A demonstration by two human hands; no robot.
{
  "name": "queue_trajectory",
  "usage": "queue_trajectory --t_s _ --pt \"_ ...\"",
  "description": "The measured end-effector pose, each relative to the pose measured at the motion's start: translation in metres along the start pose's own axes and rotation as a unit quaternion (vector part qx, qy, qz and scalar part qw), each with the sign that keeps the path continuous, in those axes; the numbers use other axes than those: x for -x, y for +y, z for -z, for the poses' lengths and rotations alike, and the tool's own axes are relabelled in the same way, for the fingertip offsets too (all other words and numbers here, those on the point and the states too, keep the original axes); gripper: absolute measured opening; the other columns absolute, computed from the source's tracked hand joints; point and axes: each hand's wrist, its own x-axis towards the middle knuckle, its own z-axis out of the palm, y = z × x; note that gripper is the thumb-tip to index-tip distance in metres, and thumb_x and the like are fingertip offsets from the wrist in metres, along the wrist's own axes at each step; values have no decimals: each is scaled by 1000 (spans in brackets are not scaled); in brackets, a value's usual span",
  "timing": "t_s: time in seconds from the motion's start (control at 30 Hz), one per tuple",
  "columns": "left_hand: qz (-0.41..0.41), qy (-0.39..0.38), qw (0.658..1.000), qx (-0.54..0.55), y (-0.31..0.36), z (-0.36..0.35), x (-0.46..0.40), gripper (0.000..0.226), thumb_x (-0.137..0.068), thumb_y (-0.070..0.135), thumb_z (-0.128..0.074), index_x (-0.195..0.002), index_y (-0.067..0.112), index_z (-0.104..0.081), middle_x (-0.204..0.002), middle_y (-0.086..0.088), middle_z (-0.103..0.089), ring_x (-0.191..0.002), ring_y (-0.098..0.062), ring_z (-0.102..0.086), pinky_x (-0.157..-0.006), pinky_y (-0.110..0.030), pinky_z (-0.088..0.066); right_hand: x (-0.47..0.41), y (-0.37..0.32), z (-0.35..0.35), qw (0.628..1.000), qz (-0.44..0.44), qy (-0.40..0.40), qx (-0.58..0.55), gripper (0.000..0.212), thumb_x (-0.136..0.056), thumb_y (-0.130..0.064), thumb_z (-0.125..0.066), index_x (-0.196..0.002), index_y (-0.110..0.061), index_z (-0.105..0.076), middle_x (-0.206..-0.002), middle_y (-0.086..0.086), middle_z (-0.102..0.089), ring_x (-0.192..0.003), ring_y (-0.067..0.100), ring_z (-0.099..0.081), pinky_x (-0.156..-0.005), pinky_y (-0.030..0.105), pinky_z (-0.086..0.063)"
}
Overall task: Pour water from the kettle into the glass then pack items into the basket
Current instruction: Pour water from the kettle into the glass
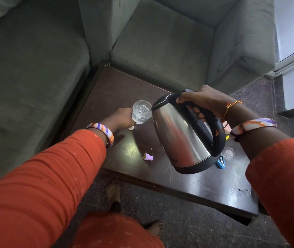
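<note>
The steel kettle (180,133) hangs tilted in the air above the dark tabletop (205,183), its spout leaning toward the rim of the glass (141,111) and almost touching it. The right hand (205,102) has its fingers (196,111) curled fully closed around the black handle, thumb lying along the top near the lid. The glass stands upright just beyond the spout, with water in it and ripples on the surface. The left hand (123,117) is wrapped around the side of the glass away from the kettle, its fingers mostly hidden behind the glass, so how tightly they close cannot be told.

Nearer the person than the left hand's fingers, a small lilac cylinder (148,157) lies on its side on the tabletop. Below the right hand's fingers, partly hidden by the kettle base, sits a blue object (221,162). Both wrists carry striped bangles, and the sleeves are orange. A grey sofa (160,51) surrounds the far sides of the tabletop.
</note>
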Motion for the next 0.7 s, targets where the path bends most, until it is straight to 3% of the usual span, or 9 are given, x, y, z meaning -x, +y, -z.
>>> queue_trajectory --t_s 0.4,0.7 --pt "-6 -1 1000 5 -2 3 5 38 -85 10 -56 -121 0 -52 -127 -21 -57 -117 -34 -53 -92 -33 -43 7 11 -6 999 -6 15 -36 35 -73 -33 -68 -54 -9 -51 -34 -2 -39 -31 17 -34 -42 23 -33" --pt "-8 6 1000 -11 -3 -2 6 29 -83 7 -56 -111 -1 -57 -120 -21 -61 -111 -34 -57 -81 -32 -43 10 16 -11 999 -2 6 -38 34 -73 -34 -66 -54 -11 -51 -35 -2 -39 -32 16 -35 -41 22 -33"
